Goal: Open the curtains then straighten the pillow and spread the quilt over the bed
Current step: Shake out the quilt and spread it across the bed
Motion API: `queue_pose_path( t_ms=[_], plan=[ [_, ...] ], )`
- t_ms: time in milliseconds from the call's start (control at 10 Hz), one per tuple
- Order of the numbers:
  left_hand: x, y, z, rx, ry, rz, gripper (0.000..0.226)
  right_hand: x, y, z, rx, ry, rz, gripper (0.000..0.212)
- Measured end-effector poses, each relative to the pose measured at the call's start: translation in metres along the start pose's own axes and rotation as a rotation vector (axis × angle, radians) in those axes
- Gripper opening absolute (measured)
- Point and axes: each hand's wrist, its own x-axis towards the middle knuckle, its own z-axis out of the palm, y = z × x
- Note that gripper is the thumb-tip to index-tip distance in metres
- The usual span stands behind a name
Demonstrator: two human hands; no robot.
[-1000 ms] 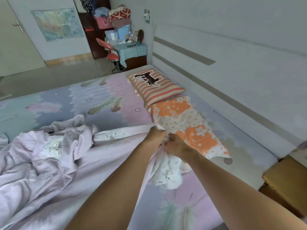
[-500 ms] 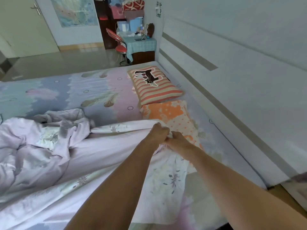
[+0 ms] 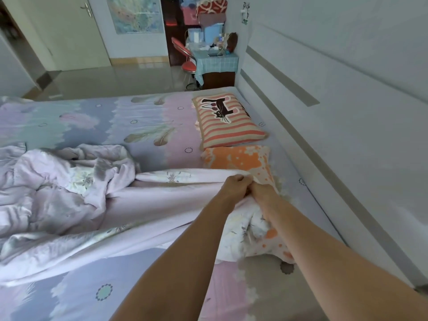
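Note:
A pale lilac quilt (image 3: 69,205) with small flower prints lies crumpled on the left of the bed (image 3: 143,121), one edge drawn taut toward the headboard. My left hand (image 3: 236,186) and my right hand (image 3: 261,191) are side by side, both fisted on the quilt's corner, over the near end of an orange flowered pillow (image 3: 240,158). A striped pillow with a black cat picture (image 3: 228,123) lies beyond it, against the headboard. No curtains are in view.
A tall grey-white headboard (image 3: 324,117) runs along the right. Past the bed stand a small table with a checked cloth (image 3: 216,63), a red chair (image 3: 185,56) and stacked boxes. A door (image 3: 76,31) is at the far left, with bare floor in front.
Both hands, still gripping the quilt corner, have carried it toward the headboard, so it now covers the near half of the orange pillow. The view has tilted up.

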Motion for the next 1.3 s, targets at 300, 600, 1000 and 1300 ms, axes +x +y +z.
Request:
queue_pose_path(
  t_ms=[300,600,1000,1300],
  plan=[
    [-0.011,-0.042,-0.028,0.059,0.225,0.223,0.012,0.052,0.019,0.023,0.207,-0.178,0.082,0.056],
    [-0.016,-0.058,-0.063,0.013,0.509,0.02,0.025,0.014,-0.013,0.05,0.296,-0.24,-0.027,0.045],
    [-0.034,-0.095,-0.093,0.437,0.468,-0.015,0.027,0.02,-0.025,0.085,0.604,-0.275,0.075,0.049],
    [-0.045,-0.076,-0.107,-0.106,0.514,-0.034,0.027,0.002,-0.012,0.091,-0.422,-0.075,-0.63,0.062]
  ],
)
